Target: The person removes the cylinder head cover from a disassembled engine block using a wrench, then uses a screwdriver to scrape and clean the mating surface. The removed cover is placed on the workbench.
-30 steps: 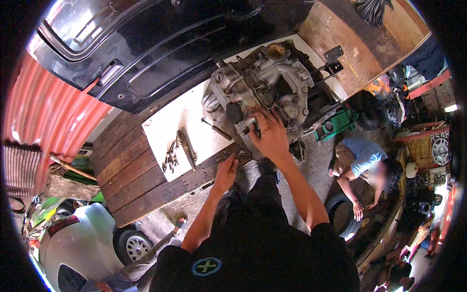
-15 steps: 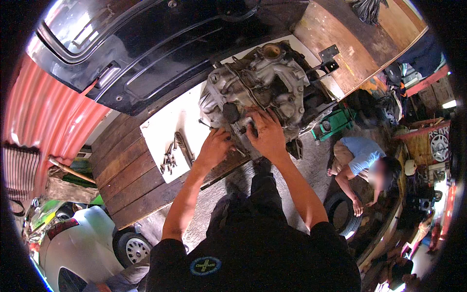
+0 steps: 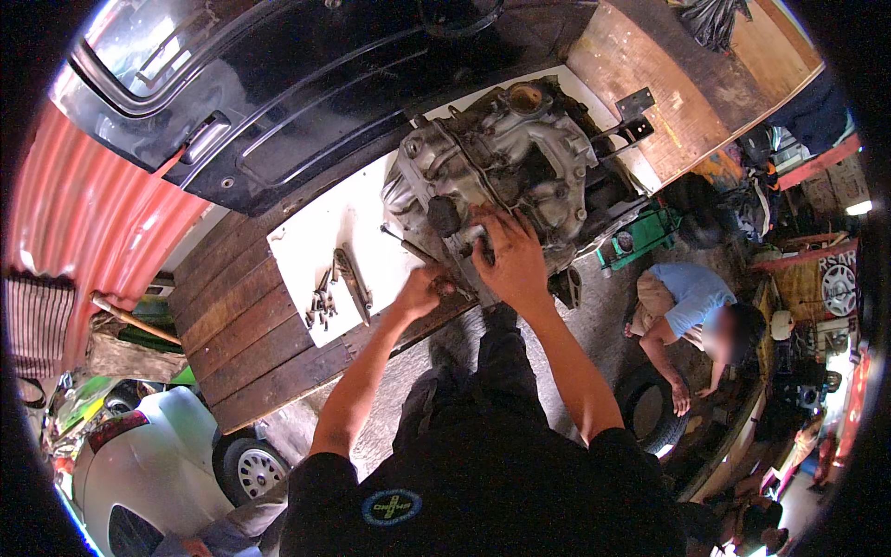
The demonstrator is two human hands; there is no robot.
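Observation:
A grey metal gearbox housing [image 3: 548, 158] rests on a white board on the wooden bench, in front of me. My right hand [image 3: 515, 255] lies on its near side, thumb and fingers apart against the casing. Close to the fingertips is a dark round knob-like part [image 3: 444, 215]. By the housing's lower left edge, my left hand [image 3: 422, 291] has its fingers curled at the lower part of a slim rod-shaped hand tool [image 3: 413, 249]. The tool slants up and left over the board; its exact kind is unclear, and the fingers partly hide it.
Several bolts [image 3: 322, 302] and a long metal bar [image 3: 353, 283] lie on the white board [image 3: 311, 232]. A black vehicle panel [image 3: 325, 121] borders the bench behind. To the right are a green jack [image 3: 640, 237], a crouching person [image 3: 687, 292] and a tyre [image 3: 650, 408].
My left hand has slid down and slightly toward me, uncovering more of the slim tool. My right hand stays on the gearbox housing. The view has shifted a little.

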